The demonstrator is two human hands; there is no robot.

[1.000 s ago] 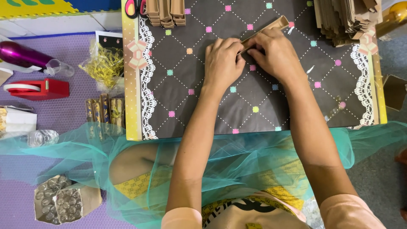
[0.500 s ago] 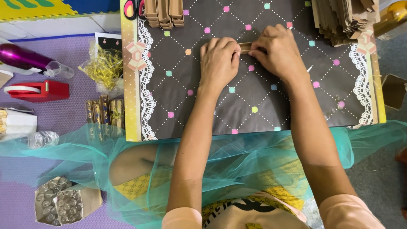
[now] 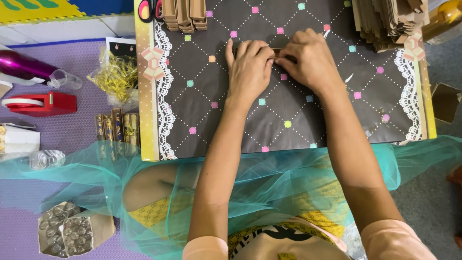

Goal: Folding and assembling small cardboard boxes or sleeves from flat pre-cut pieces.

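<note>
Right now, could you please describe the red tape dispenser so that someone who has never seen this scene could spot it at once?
Start at the dark quilted-pattern board with lace edges, where both hands work. Go left off its edge, past the clear bag of gold shreds, onto the purple mat. There lies the red tape dispenser, below the shiny magenta bottle; it is the only red thing there, a low block with a white roll at its left end.

- Two hands, left hand (image 3: 249,67) and right hand (image 3: 312,61), are pressing together on one small brown paper strip (image 3: 276,51).
- One dark quilted board (image 3: 240,120) is lying under them.
- Two stacks of brown folded paper are sitting at its far edge: a small stack (image 3: 184,13) and a large stack (image 3: 390,21).
- One red tape dispenser (image 3: 41,103) is resting at the left.
- One purple bottle (image 3: 21,66) is lying nearby.
</note>
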